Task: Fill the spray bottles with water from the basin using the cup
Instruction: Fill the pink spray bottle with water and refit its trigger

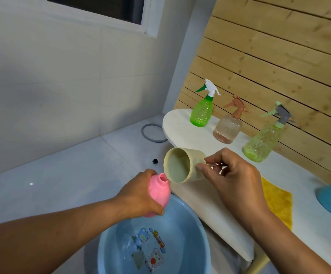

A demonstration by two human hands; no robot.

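Head view: my left hand (141, 194) grips the pink bottle (156, 192) over the basin (188, 214); my right hand (233, 175) pinches the cup (182, 167) by its handle, tipped sideways, lip touching the bottle's narrow mouth. I judge any wobble would send water past the opening.

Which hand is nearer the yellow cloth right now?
Right. The right hand, holding the cup, sits just left of the yellow cloth; the left hand grips the pink bottle farther left over the basin.
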